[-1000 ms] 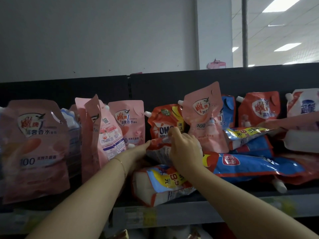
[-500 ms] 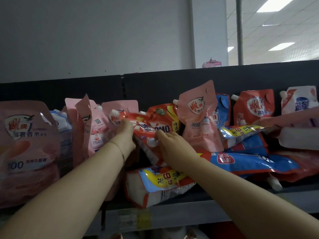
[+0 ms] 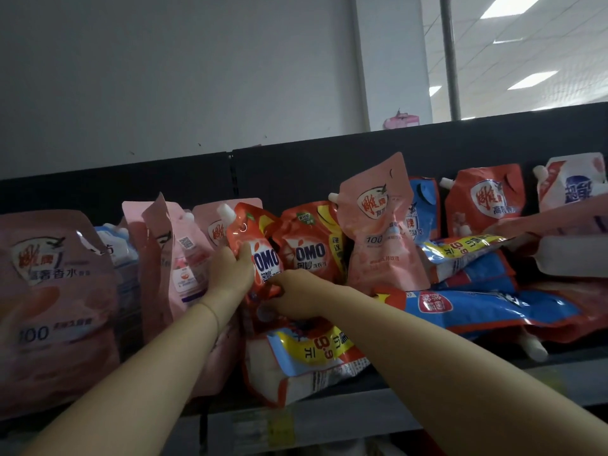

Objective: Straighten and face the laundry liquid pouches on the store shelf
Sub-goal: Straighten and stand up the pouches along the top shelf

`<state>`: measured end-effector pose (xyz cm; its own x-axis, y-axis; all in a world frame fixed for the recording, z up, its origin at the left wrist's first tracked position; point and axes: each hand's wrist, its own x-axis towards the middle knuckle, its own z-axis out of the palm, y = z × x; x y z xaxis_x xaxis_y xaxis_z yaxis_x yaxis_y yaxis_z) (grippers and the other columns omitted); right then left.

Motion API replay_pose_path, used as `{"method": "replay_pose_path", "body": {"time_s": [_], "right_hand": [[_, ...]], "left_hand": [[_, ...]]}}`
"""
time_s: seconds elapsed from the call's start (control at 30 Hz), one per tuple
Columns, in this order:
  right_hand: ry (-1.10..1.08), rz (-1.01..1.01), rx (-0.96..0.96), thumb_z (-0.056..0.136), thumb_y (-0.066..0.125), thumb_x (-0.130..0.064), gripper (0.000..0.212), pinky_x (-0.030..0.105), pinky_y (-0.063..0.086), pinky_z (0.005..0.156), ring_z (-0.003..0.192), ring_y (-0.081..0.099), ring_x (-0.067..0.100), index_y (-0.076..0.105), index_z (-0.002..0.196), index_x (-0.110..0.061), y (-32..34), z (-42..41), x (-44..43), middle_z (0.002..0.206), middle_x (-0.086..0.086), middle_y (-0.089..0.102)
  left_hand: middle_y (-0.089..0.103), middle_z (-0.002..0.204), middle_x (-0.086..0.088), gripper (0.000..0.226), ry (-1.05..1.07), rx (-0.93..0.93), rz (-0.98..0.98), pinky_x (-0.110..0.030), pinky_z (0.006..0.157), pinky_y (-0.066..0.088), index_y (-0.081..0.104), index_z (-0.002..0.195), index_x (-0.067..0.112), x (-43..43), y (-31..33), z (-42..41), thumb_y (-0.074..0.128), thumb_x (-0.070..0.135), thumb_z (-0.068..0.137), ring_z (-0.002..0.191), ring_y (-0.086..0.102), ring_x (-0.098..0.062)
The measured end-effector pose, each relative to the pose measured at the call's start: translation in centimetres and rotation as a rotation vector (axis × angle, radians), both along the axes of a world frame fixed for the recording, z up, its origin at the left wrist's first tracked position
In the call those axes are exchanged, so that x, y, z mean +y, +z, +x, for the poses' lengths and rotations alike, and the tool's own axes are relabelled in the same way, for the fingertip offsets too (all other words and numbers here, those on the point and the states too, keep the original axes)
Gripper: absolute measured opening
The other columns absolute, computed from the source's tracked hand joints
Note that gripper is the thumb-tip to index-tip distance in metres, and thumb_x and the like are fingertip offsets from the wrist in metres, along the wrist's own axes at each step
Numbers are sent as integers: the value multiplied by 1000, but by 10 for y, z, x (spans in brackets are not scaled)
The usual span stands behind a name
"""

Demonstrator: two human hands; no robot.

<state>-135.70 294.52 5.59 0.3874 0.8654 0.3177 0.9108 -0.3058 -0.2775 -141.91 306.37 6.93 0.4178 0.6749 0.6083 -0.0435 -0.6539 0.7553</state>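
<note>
A red OMO pouch (image 3: 255, 238) with a white spout stands nearly upright at the shelf's middle. My left hand (image 3: 228, 273) grips its left side and my right hand (image 3: 291, 296) grips its lower edge. Behind it a second red OMO pouch (image 3: 311, 251) stands upright. Below my hands a white pouch with a yellow 9.9 label (image 3: 309, 360) lies flat on the shelf. Pink pouches (image 3: 174, 258) lean to the left, and a tall pink pouch (image 3: 378, 225) stands to the right.
A large pink pouch (image 3: 52, 301) fills the near left. On the right, blue pouches (image 3: 487, 311) and more yellow-labelled ones lie in a heap, with red (image 3: 487, 202) and white (image 3: 575, 185) pouches upright behind. The grey shelf edge (image 3: 362, 413) runs along the front; a dark back panel (image 3: 296, 172) rises behind.
Both hands took hold of the fallen red OMO pouch, lifted it and turned it from lying sideways to nearly upright with its front facing out.
</note>
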Motion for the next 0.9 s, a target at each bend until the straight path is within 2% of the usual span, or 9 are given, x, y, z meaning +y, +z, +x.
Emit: {"method": "replay_pose_path", "body": {"time_s": [0.07, 0.13, 0.3, 0.37, 0.5, 0.63, 0.73, 0.8, 0.9], "right_hand": [[7, -5, 6, 90, 58, -34, 31, 36, 51, 79, 91, 60, 30, 64, 105, -7, -1, -3, 5, 101, 12, 65], [-12, -10, 13, 88, 60, -33, 30, 38, 53, 74, 83, 60, 28, 63, 99, -6, -1, -6, 6, 94, 13, 64], [-79, -104, 17, 81, 65, -48, 35, 34, 51, 70, 80, 60, 28, 57, 84, -13, 1, -5, 4, 88, 10, 61], [-43, -151, 53, 82, 63, -51, 40, 37, 50, 83, 89, 59, 29, 61, 94, -13, -1, -9, 2, 98, 9, 63], [57, -200, 350, 92, 57, -40, 52, 43, 36, 107, 123, 47, 27, 48, 136, -11, -7, -15, -4, 136, 9, 50], [50, -286, 431, 92, 47, -52, 70, 45, 23, 115, 138, 30, 27, 33, 147, -11, -11, -20, -8, 151, 10, 33], [36, -262, 461, 105, 30, -18, 47, 26, 17, 113, 142, 23, 27, 22, 148, 0, -15, -22, -12, 154, 16, 24], [43, -159, 486, 104, 34, -16, 43, 23, 24, 105, 137, 31, 26, 31, 145, 0, -16, -22, -18, 150, 16, 33], [21, -97, 287, 97, 49, -38, 40, 24, 37, 83, 113, 53, 25, 57, 125, -10, -15, -25, -28, 123, 11, 58]], "left_hand": [[56, 115, -7, 44, -11, -53, 55, -31, 84, 45, 36, 133, 8, -3, -4, -6, 55, 15, 94, 106, 57, -25], [51, 128, -13, 54, 15, -107, 153, -32, 87, 46, 29, 133, 8, -4, -6, -12, 59, 6, 89, 113, 54, -27], [42, 103, -5, 35, 252, -179, 605, -39, 78, 48, 45, 104, 9, -11, -14, -29, 65, 2, 76, 93, 43, -19], [44, 94, -4, 24, 293, -108, 812, -37, 74, 46, 49, 90, 11, -15, -18, -32, 65, 3, 74, 88, 43, -20], [50, 86, -1, 14, 43, 55, 994, -37, 68, 48, 50, 82, 15, -25, -23, -30, 58, 5, 77, 79, 49, -19], [57, 86, -3, 9, -192, 220, 821, -34, 67, 46, 55, 88, 13, -32, -23, -26, 51, 5, 87, 76, 52, -19], [65, 89, -5, 16, -282, 517, 680, -29, 70, 42, 64, 95, 10, -28, -22, -22, 48, 13, 95, 77, 55, -14], [66, 89, -6, 25, -294, 602, 662, -29, 70, 40, 66, 91, 6, -25, -22, -21, 46, 18, 98, 75, 53, -12], [64, 91, -10, 31, -258, 635, 641, -30, 71, 37, 65, 93, 1, -20, -22, -21, 43, 22, 101, 80, 53, -18]]}}
